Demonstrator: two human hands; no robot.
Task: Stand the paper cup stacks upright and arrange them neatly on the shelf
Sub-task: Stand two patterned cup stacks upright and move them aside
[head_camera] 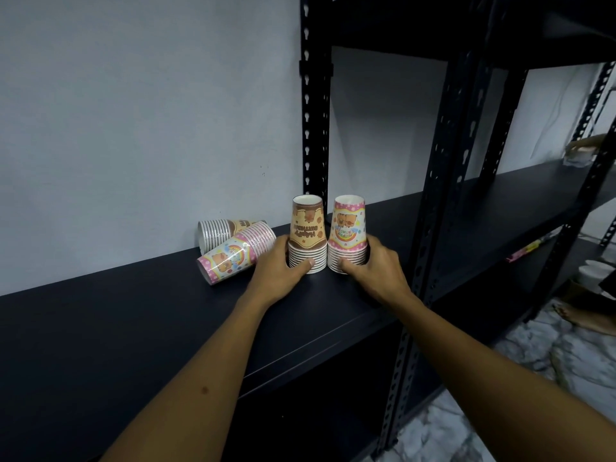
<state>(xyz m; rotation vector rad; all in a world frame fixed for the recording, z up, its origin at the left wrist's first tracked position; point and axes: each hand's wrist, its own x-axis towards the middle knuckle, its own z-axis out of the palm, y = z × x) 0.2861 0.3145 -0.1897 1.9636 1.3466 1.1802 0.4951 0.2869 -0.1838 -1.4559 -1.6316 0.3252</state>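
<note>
Two paper cup stacks stand rim-down, side by side, on the black shelf (133, 328). My left hand (278, 271) grips the base of the brown stack (307, 228). My right hand (370, 266) grips the base of the pink stack (347, 225). The two standing stacks almost touch. To their left, another pink stack (233, 256) lies on its side, and behind it a second brown stack (221, 230) also lies on its side against the wall.
Black perforated uprights (315, 111) rise just behind the standing stacks and another (430, 195) at the right. The shelf runs on to the right, where a carton (581, 150) sits far off. White cups (596, 271) rest on a lower level at right.
</note>
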